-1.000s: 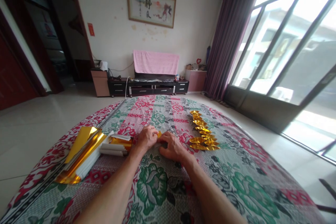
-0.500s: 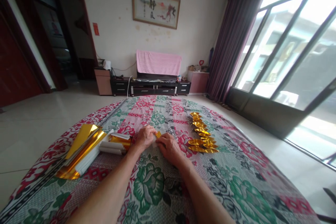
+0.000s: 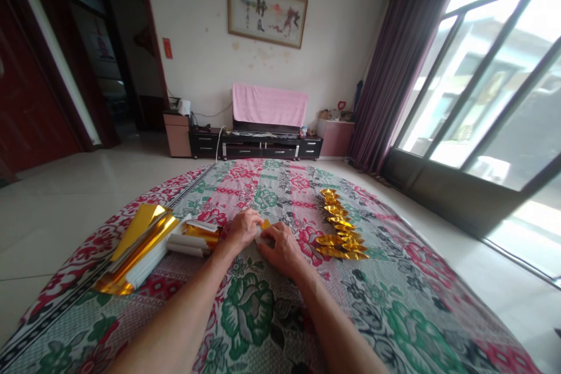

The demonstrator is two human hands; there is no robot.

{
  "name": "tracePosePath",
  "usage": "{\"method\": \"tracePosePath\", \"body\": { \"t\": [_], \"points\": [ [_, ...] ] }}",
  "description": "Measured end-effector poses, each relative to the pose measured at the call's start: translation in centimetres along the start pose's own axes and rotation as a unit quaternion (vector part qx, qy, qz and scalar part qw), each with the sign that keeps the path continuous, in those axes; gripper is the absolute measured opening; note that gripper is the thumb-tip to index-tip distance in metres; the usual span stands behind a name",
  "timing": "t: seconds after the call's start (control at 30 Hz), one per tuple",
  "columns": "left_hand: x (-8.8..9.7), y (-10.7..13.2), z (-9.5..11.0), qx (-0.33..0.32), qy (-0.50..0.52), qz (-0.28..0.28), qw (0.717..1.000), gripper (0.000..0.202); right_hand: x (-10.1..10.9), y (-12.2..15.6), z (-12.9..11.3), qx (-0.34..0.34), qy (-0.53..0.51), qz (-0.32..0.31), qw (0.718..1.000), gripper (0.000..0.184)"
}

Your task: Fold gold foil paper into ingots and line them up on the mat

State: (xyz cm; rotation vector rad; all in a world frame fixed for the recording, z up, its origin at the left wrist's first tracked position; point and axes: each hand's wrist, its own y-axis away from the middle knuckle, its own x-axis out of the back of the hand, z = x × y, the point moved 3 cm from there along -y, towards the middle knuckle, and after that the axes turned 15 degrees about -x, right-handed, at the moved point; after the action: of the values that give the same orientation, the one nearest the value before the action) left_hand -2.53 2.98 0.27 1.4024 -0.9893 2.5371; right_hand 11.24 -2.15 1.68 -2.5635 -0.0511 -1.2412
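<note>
Between my two hands, low over the tablecloth, is a small piece of gold foil paper (image 3: 265,224) with a pale underside. My left hand (image 3: 244,228) is closed on its left edge, fingers pinched together. From the right, my right hand (image 3: 279,245) grips the paper with thumb and fingers, the thumb low on it. Most of the paper is hidden by the fingers. To the right lies a row of folded gold foil pieces (image 3: 339,223), boat-like with pointed ends. Left of my left hand are rolled gold-and-white foil papers (image 3: 193,239).
A larger stack of gold foil paper (image 3: 144,251) lies at the left on the round table with its flowered tablecloth (image 3: 248,312). Beyond the table stand a low black TV cabinet (image 3: 272,148) and a screen under a pink cloth (image 3: 269,104). Windows (image 3: 491,87) are at the right.
The view has shifted slightly, moving the room a little rightward. My right hand's thumb has moved lower and apart from its fingers; my left hand keeps its pinch.
</note>
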Motion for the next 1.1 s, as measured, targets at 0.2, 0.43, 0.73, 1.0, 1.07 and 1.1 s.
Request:
{"method": "tracePosePath", "body": {
  "t": [0.2,0.43,0.73,1.0,1.07,1.1],
  "points": [
    [-0.1,0.0,-0.2,-0.002,0.011,0.01,1.0,0.038,-0.4,-0.2,0.2,0.011,-0.005,0.011,1.0,0.011],
    [1.5,0.2,1.1,-0.056,0.087,0.083,0.991,0.04,-0.5,-0.1,0.6,0.019,-0.01,0.032,0.999,0.012],
    [1.7,0.5,1.9,-0.101,0.095,-0.114,0.984,0.057,-0.5,0.0,0.8,0.022,-0.03,0.036,0.999,0.015],
    [2.4,0.6,2.1,-0.105,0.114,-0.155,0.976,0.052,0.0,0.0,0.7,0.018,-0.041,0.028,0.999,0.025],
    [2.4,0.6,1.9,-0.096,0.123,-0.149,0.977,0.052,-0.1,0.0,0.7,0.018,-0.04,0.029,0.999,0.025],
    [2.4,0.6,1.8,-0.092,0.126,-0.146,0.977,0.051,-0.1,0.0,0.7,0.019,-0.04,0.031,0.999,0.025]
  ]
}}
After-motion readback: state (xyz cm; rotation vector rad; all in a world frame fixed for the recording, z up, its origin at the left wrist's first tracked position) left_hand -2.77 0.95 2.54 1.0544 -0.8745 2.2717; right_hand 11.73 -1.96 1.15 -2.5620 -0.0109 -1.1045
